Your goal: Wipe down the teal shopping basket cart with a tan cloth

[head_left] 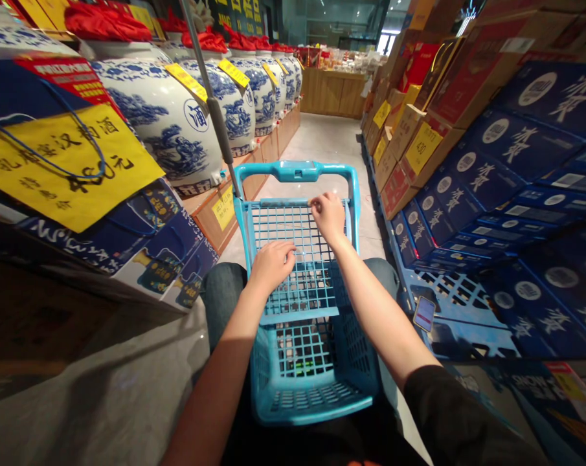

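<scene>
Between my knees stands a blue plastic shopping basket [316, 414] with an upright frame and handle [298, 171]. A light blue grid panel [297, 312] slants across its upper part. My left hand [273, 264] lies on the left side of this grid, palm down, with fingers loosely bent and the thumb apart. Near the grid's upper edge, my right hand [329, 217] has its fingers curled in a pinch on the top bar. Some fingertips of both hands are hidden. Through the mesh, the basket's perforated bottom shows.
Blue-and-white porcelain jars [161, 116] with red cloth tops line a ledge at left, beside a blue gift box with a yellow price sign [74, 168]. Stacked blue cartons [496, 168] rise at right. A phone [424, 314] lies by a blue pallet [462, 317]. A thin grey pole [217, 123] rises from the basket frame.
</scene>
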The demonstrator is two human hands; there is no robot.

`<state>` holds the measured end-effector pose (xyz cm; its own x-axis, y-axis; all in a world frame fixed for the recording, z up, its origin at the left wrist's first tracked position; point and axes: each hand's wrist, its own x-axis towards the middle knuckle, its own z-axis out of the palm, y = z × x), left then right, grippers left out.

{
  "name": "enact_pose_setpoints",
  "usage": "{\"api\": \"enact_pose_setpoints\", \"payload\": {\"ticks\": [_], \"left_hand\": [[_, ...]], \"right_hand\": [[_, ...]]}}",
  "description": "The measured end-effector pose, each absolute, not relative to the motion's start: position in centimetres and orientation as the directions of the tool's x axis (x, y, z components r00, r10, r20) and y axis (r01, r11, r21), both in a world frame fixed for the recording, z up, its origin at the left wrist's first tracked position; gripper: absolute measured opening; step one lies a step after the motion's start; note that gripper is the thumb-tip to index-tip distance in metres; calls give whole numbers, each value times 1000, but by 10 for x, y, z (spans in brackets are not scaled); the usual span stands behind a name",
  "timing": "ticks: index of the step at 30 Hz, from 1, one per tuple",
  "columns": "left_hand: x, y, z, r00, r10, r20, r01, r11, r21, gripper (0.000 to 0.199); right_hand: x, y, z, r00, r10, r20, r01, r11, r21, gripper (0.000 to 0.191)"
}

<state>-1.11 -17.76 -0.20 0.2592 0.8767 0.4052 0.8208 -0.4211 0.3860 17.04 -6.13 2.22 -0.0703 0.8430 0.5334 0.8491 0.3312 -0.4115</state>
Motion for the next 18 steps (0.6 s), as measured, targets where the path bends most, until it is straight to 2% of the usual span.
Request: {"api": "enact_pose_setpoints", "payload": {"ticks": [3, 5, 11, 13, 15, 18], "left_hand": [[-12, -177, -3, 261, 875, 408, 821, -424, 383, 32], [-12, -177, -3, 265, 875, 404, 821, -425, 382, 32], [-12, -176, -3, 265, 883, 388, 819, -419, 393, 33], [-12, -176, -2, 270, 880, 392, 815, -425, 393, 33], [-12, -176, -2, 274, 878, 393, 814, -430, 391, 33], [-12, -175, -2, 273, 877, 395, 817, -428, 386, 32]], "right_hand": [[149, -71, 24, -246, 838, 486, 854, 425, -300, 28], [147, -71, 27, -259, 843, 472, 859, 424, -286, 28], [194, -54, 32, 65, 846, 529, 870, 212, -446, 28], [201, -53, 30, 127, 831, 542, 859, 181, -478, 30], [195, -54, 26, 96, 826, 556, 857, 216, -468, 31], [171, -60, 21, -86, 830, 550, 851, 348, -393, 33]]}}
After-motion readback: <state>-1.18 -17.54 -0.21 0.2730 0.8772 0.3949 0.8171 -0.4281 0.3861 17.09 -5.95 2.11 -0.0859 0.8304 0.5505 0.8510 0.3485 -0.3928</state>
